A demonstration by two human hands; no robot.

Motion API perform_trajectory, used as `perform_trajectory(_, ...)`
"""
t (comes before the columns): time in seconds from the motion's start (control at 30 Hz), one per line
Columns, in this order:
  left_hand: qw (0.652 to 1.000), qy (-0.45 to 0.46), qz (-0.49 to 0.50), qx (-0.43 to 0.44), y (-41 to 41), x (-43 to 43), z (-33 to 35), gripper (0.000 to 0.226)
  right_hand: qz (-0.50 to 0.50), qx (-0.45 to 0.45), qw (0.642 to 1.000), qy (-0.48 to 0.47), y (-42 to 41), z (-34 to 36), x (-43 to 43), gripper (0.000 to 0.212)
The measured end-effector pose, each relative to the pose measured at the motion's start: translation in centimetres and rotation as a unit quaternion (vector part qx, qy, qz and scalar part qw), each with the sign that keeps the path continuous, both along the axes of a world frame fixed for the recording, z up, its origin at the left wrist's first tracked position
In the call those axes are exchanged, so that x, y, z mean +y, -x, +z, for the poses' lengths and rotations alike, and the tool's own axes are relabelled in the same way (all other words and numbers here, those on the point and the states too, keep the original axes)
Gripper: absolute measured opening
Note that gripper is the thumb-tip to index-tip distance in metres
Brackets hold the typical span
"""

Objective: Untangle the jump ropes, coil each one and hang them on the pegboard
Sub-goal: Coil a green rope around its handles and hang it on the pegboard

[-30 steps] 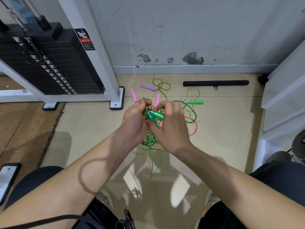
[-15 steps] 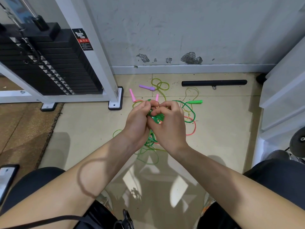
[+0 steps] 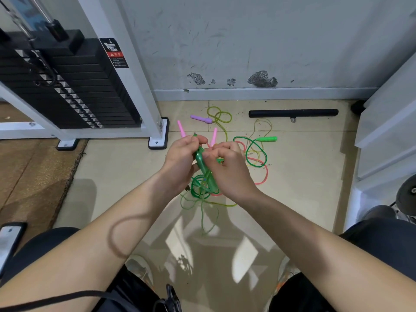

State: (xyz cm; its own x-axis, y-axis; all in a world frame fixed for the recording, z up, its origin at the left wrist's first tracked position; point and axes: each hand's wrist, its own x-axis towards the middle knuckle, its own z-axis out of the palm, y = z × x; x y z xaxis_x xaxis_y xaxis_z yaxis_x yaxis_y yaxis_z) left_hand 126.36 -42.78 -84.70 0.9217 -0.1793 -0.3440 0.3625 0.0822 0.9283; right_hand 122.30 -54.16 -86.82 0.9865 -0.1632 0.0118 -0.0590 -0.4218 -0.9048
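Several jump ropes lie tangled on the tiled floor. Between my two hands, over the tangle, is a translucent green handle [image 3: 204,167]. My left hand [image 3: 181,159] pinches green cord at the handle's top end. My right hand [image 3: 228,167] grips the handle's side, fingers curled round it. Green cord [image 3: 198,192] hangs in loops below the hands. A second green handle [image 3: 266,139] lies on the floor to the right, with green and pink cord [image 3: 264,174] looped near it. Two pink handles [image 3: 181,129] and a purple handle [image 3: 201,118] lie beyond my hands. No pegboard is in view.
A weight-stack machine [image 3: 67,86] with a white frame stands at the left, its foot [image 3: 158,141] close to the ropes. A black bar [image 3: 292,113] lies by the wall. White furniture [image 3: 387,131] borders the right. A phone [image 3: 10,239] rests at lower left beside my knee.
The green handle has turned from lying crosswise between my hands to pointing steeply downward. Both hands stay together over the tangle, and the hanging cord has shifted.
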Motion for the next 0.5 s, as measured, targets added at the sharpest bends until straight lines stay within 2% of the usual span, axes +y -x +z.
perform_trajectory(0.1,0.997,-0.061,-0.032,-0.040,-0.6,0.4,0.0,0.029,0.041,0.018,0.999,0.005,-0.2,0.6,-0.8,0.039)
perform_trajectory(0.2,0.990,-0.103,-0.073,-0.068,-1.2,1.1,-0.2,0.029,0.083,0.055,0.993,-0.063,-0.5,1.0,-1.7,0.047)
perform_trajectory(0.33,0.983,-0.144,-0.083,-0.079,-2.2,2.2,0.0,0.031,0.092,0.098,0.980,-0.144,-0.6,0.8,-2.6,0.030)
perform_trajectory(0.4,0.981,-0.163,-0.068,-0.078,-2.7,2.8,0.3,0.031,0.083,0.108,0.980,-0.144,-0.6,1.0,-2.8,0.022)
perform_trajectory(0.5,0.980,-0.171,-0.064,-0.074,-2.8,3.1,0.5,0.031,0.077,0.091,0.988,-0.100,-0.7,1.0,-3.0,0.021)
